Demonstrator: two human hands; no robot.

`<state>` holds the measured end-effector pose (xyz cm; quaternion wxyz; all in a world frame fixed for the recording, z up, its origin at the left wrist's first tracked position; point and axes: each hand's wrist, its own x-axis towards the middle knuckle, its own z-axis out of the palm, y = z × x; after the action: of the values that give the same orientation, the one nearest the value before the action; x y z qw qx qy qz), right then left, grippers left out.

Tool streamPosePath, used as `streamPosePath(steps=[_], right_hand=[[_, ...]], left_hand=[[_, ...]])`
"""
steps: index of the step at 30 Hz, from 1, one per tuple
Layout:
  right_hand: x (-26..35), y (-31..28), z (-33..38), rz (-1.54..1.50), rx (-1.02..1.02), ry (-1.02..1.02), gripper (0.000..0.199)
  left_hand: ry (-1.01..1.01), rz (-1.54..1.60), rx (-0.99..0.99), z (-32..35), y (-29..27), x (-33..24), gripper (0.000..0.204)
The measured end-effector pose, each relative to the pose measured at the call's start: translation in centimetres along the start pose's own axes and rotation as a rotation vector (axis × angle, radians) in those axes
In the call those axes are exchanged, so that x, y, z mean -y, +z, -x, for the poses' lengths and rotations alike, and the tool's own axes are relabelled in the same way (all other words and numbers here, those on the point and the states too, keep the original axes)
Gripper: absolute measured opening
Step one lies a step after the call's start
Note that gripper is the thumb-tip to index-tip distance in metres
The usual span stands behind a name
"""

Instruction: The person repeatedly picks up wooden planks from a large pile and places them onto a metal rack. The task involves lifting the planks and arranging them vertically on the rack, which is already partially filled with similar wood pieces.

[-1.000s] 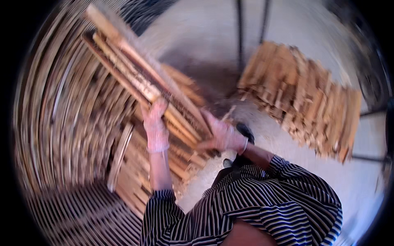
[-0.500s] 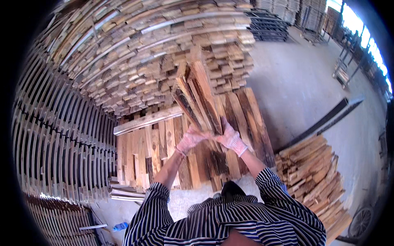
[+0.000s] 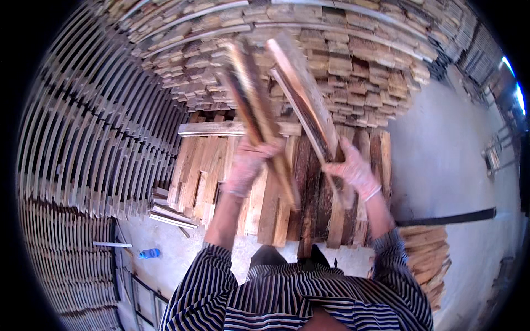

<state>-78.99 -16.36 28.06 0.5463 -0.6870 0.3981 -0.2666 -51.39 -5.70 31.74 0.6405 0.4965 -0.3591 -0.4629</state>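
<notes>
My left hand (image 3: pixel 247 165), in a thin glove, grips a bundle of rough wooden slats (image 3: pixel 255 116) that tilts up and away from me. A second bundle of wooden slats (image 3: pixel 302 94) is clasped in my gloved right hand (image 3: pixel 353 170) and leans up to the left. The two bundles stand apart in a narrow V over a low stack of planks (image 3: pixel 204 165) lying flat on the floor ahead of me. Both bundles are motion-blurred.
A tall wall of stacked board ends (image 3: pixel 353 60) rises behind the low stack. Racks of thin slats (image 3: pixel 83 143) curve along the left. A smaller wood pile (image 3: pixel 428 259) lies at the right by a dark beam (image 3: pixel 447 219). A blue object (image 3: pixel 149 253) sits on the concrete floor.
The single bundle I held in both hands has split into two, one per hand, and they have spread apart. My view has shifted toward the low plank stack.
</notes>
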Motion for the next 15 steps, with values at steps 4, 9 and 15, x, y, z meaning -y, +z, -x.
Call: streamPosePath(steps=[4,9,15], right_hand=[[1.3,-0.5,-1.6,0.447,0.031,0.22,0.1],[-9.4,-1.8,-7.6,0.97,0.164,0.217,0.082],[-13.4,1.3,-15.2,1.364,0.312,0.382,0.072]], left_hand=[[0.018,-0.191,-0.028,2.2,-8.1,-7.0,0.058],[-0.146,-0.33,0.212,3.3,-13.2,-2.2,0.07],[-0.388,-1.847,0.642,2.4,-17.4,12.4,0.065]])
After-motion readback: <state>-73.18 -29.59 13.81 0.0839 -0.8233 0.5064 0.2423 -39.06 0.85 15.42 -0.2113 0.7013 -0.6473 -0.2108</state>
